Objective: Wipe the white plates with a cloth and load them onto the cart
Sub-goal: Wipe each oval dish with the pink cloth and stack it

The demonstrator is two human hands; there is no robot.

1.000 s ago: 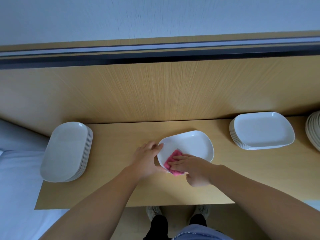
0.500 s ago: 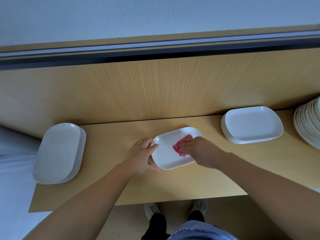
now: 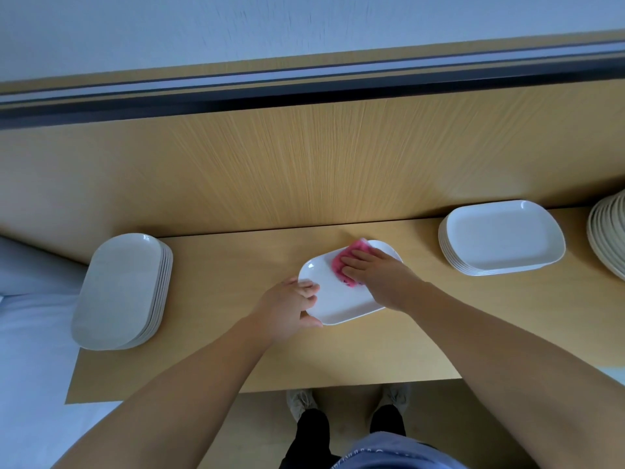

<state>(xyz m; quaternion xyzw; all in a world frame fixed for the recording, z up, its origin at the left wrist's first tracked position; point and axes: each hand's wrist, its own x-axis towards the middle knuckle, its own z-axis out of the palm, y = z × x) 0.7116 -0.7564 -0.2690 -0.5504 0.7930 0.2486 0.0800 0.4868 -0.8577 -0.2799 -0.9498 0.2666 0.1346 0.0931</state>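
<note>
A white rounded-rectangle plate (image 3: 338,299) lies flat in the middle of the wooden table (image 3: 236,360). My left hand (image 3: 291,308) grips its near-left rim, thumb under the edge and fingers on top. My right hand (image 3: 378,275) presses a pink cloth (image 3: 345,262) flat onto the plate's far part with straight fingers. The cloth peeks out past my fingertips at the plate's far edge. A stack of white plates (image 3: 504,236) stands to the right. Another stack of white plates (image 3: 121,292) sits at the table's left end.
A third pile of round off-white plates (image 3: 608,235) is cut off at the right edge. A wooden back panel (image 3: 304,164) rises behind the table. A white surface (image 3: 30,350) lies left of the table. My shoes (image 3: 345,401) show below the front edge.
My right hand has slid the pink cloth from the plate's near-left part across to its far edge. My left hand keeps holding the rim.
</note>
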